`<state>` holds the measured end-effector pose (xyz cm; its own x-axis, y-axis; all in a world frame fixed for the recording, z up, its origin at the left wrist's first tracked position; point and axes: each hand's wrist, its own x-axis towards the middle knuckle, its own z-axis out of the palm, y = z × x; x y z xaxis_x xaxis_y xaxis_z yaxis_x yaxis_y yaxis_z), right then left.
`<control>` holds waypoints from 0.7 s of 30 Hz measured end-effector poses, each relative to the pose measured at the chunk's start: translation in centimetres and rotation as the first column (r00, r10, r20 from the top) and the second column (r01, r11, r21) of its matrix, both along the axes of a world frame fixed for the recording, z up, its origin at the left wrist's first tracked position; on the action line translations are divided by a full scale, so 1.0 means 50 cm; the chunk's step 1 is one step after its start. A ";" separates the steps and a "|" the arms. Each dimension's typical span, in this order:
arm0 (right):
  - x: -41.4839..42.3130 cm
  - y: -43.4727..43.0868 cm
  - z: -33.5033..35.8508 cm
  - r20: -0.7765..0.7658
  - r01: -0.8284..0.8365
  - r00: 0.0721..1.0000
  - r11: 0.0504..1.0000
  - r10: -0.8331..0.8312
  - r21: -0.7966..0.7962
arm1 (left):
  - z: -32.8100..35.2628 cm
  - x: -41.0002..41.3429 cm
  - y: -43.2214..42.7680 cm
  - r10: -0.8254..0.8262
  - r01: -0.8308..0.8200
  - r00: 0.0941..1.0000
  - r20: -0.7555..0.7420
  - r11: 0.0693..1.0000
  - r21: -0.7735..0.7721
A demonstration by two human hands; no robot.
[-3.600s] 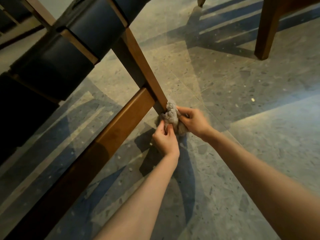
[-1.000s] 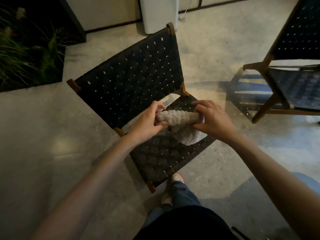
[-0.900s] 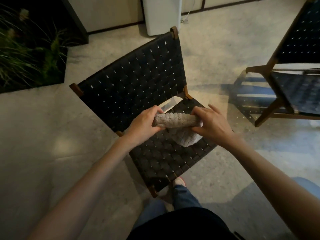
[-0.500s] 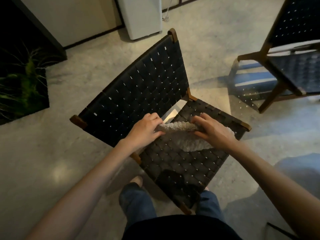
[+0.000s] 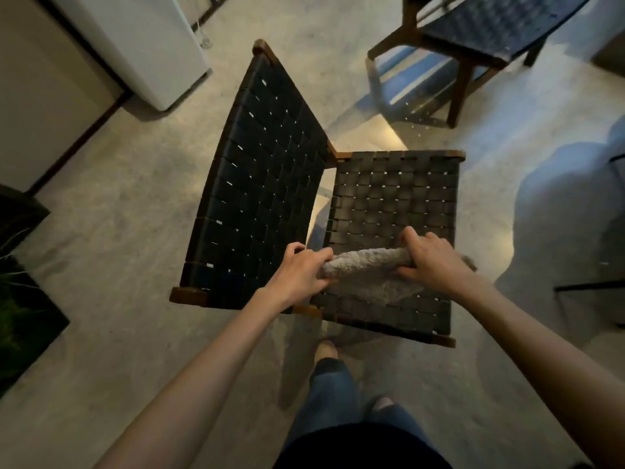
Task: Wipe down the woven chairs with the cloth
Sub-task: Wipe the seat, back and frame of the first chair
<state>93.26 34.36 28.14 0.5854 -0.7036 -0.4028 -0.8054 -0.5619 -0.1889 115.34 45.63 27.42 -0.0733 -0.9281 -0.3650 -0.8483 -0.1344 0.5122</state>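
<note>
The left hand (image 5: 299,274) and right hand (image 5: 431,262) each grip an end of the rolled cloth (image 5: 365,262) over the woven chair (image 5: 395,198) seat.

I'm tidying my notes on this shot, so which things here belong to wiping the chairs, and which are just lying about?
In the job: cloth, gripped by left hand and right hand; near woven chair under it; second woven chair beyond.
Lying about: white appliance; plant at the left edge.

no readable text, labels or numbers anywhere
</note>
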 end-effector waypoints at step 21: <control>-0.230 0.416 -0.066 0.308 0.237 0.127 0.330 -0.943 0.914 | -0.118 -0.285 0.317 0.736 -0.337 0.315 -0.600 0.677 0.654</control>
